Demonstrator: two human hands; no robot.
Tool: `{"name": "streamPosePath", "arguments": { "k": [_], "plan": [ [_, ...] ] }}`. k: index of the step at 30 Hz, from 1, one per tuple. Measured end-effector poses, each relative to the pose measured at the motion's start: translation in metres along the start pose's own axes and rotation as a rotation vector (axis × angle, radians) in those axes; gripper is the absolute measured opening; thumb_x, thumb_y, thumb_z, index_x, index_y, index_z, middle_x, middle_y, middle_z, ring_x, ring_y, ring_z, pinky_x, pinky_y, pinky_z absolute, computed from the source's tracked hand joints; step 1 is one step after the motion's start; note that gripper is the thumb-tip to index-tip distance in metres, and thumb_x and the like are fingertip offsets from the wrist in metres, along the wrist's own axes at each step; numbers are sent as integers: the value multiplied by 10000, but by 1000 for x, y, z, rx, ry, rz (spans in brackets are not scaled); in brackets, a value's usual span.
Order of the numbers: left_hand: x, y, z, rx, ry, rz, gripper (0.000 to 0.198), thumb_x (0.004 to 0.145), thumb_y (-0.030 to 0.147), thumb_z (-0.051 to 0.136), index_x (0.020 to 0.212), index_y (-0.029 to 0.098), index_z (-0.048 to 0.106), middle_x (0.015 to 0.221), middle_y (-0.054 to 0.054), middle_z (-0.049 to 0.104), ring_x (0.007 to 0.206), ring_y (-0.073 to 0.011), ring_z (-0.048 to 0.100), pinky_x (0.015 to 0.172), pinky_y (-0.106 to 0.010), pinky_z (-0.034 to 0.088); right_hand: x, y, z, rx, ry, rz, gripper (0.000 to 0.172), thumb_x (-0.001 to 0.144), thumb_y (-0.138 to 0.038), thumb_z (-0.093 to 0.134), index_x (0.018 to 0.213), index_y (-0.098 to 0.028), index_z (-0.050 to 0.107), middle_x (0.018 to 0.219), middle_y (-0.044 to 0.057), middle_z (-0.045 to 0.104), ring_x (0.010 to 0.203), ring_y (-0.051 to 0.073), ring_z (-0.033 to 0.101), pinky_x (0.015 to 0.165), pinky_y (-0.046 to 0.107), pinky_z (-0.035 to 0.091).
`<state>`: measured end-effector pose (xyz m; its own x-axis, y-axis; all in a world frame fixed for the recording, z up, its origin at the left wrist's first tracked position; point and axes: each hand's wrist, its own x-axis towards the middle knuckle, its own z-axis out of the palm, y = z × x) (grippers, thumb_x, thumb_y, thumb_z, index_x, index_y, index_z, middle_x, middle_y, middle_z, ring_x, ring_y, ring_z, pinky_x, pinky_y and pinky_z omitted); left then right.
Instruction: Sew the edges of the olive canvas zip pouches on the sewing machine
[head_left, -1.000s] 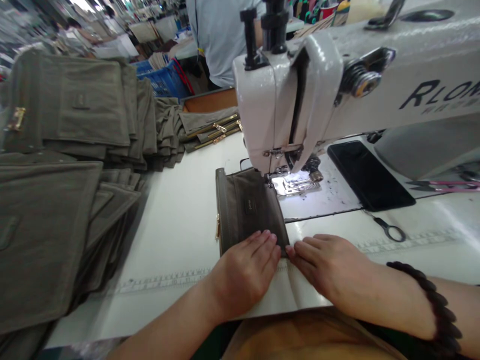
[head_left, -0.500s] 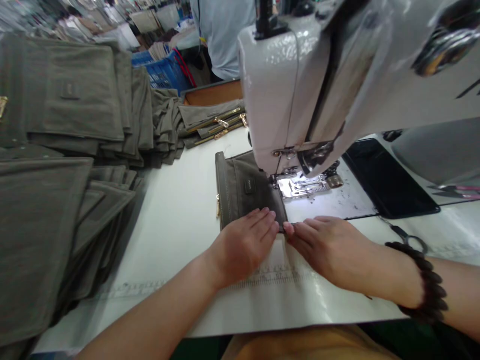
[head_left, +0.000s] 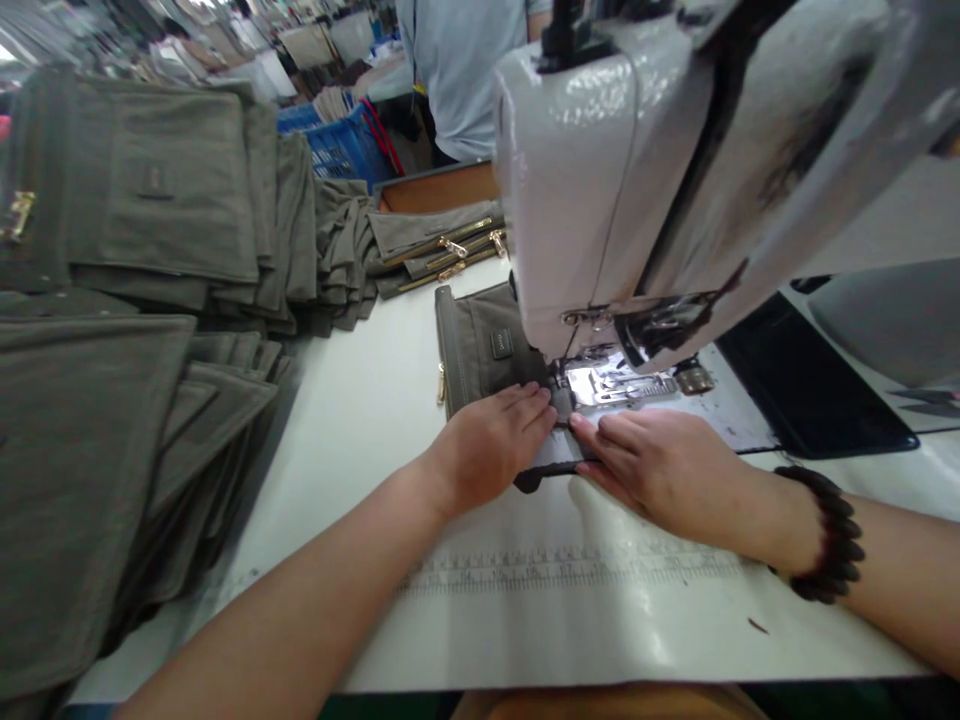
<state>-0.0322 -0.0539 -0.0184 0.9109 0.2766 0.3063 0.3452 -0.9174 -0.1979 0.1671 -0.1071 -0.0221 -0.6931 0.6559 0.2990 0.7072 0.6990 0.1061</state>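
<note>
A grey-green fabric pouch (head_left: 487,325) lies flat on the table, its right edge at the sewing machine's (head_left: 577,190) presser foot and needle. A small dark label and a gold zipper pull (head_left: 441,384) show on it. My left hand (head_left: 487,445) rests flat on the pouch's near part, fingers stretched toward the foot. My right hand (head_left: 660,465) has its fingers bent and pressed together at the pouch's near right edge, just in front of the needle plate (head_left: 615,385). A dark strip of edge (head_left: 555,470) shows between the hands.
Tall stacks of similar grey-green pieces (head_left: 172,190) stand at left, with more zippered pieces (head_left: 442,245) behind the pouch. A black phone-like slab (head_left: 817,380) lies right of the needle plate. Ruler markings (head_left: 540,572) run along the near table. Beyond, a person (head_left: 465,80) stands by a blue crate (head_left: 345,145).
Both hands have shifted slightly away from me, and the pouch's near right part has moved up beside the presser foot. A dark edge now shows between the hands. The view has shifted slightly.
</note>
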Motion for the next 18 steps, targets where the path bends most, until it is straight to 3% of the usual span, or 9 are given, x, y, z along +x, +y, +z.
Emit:
{"name": "streamPosePath", "arguments": {
  "k": [6,18],
  "plan": [
    [7,-10,1,-1,-146,-21,249,836,124,438,1034,48,570,1071,-115,614,1028,-188,556,912,-276,437,0,2,-1,50,-47,30,409,924,-328,280,986,-60,582,649,45,539,535,141,476,470,295,291],
    [15,-15,4,-46,-224,-127,237,834,120,477,1053,79,557,1068,-101,609,1036,-179,542,824,-247,471,-1,3,-2,49,-52,25,435,925,-336,250,1019,-58,572,669,40,535,549,159,484,468,310,309]
  ]
}}
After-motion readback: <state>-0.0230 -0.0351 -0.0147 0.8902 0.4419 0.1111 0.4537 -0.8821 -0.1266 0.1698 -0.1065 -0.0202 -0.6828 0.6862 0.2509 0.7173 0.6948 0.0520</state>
